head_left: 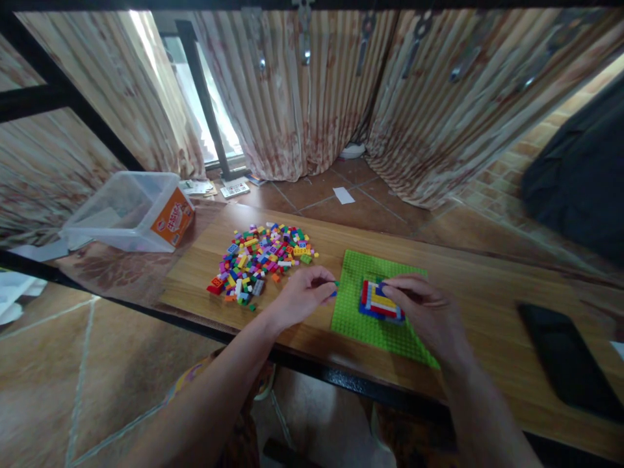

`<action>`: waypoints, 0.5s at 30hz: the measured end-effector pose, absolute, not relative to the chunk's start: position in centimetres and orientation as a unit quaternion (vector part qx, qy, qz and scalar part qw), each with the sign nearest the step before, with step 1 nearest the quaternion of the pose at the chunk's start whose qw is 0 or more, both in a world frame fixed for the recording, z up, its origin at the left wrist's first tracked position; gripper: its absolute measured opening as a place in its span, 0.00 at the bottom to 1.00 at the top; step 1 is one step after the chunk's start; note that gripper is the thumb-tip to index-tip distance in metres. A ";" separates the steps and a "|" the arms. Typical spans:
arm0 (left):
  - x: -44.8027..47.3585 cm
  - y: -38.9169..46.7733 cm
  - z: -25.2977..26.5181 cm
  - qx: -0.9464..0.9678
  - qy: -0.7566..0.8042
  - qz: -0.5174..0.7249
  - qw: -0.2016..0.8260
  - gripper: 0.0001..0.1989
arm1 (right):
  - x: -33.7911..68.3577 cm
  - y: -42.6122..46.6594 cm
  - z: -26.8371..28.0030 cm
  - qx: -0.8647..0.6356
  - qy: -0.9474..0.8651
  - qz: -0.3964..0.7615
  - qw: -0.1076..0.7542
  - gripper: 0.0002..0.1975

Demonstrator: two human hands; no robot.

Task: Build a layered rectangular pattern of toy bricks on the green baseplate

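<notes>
A green studded baseplate [351, 305] lies on the wooden table, bearing a low stack of toy bricks [383, 305] in red, white, yellow and blue layers. My right hand [426, 309] is over the stack's right side, its thumb and fingertips closed on a small dark blue brick [380, 286] at the top; I cannot tell whether that brick is attached. My left hand [299, 296] is just left of the baseplate, closed around small bricks [335, 292], with bits of green and blue showing at the fingertips. Its fingers hide the rest.
A pile of loose mixed-colour bricks [266, 253] spreads over the table's left part. Beyond it stands a clear plastic bin [121, 211] with an orange label. A black phone [568, 357] lies at the right. The table's dark front edge [312, 369] runs close below my forearms.
</notes>
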State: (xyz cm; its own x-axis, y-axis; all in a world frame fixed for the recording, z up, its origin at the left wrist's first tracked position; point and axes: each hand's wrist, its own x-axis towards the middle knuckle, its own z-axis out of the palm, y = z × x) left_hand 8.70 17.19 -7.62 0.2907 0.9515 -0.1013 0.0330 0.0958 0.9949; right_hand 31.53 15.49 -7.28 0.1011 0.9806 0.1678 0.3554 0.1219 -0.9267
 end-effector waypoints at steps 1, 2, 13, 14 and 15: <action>8.9 17.2 -7.7 0.550 0.449 0.380 0.593 0.05 | 32.1 15.4 -7.5 -0.580 -0.601 0.317 0.450 0.07; 9.1 17.1 -7.8 0.551 0.448 0.370 0.599 0.05 | 32.5 15.3 -7.9 -0.582 -0.620 0.307 0.428 0.07; 11.9 16.2 -8.8 0.528 0.466 0.300 0.643 0.04 | 31.2 14.8 -10.0 -0.577 -0.725 0.183 0.327 0.03; 12.1 16.1 -8.9 0.530 0.463 0.299 0.645 0.04 | 31.1 14.8 -10.1 -0.579 -0.725 0.178 0.329 0.03; 12.2 16.0 -9.0 0.529 0.461 0.299 0.647 0.04 | 31.0 14.8 -10.2 -0.581 -0.723 0.173 0.331 0.03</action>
State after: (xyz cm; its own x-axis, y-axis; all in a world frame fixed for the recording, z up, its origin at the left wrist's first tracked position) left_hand 12.16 15.99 -8.96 0.3962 0.8746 -0.2795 0.0997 0.2616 0.9600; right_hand 31.02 14.77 -10.18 -0.1053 0.9546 0.2787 0.7257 0.2654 -0.6347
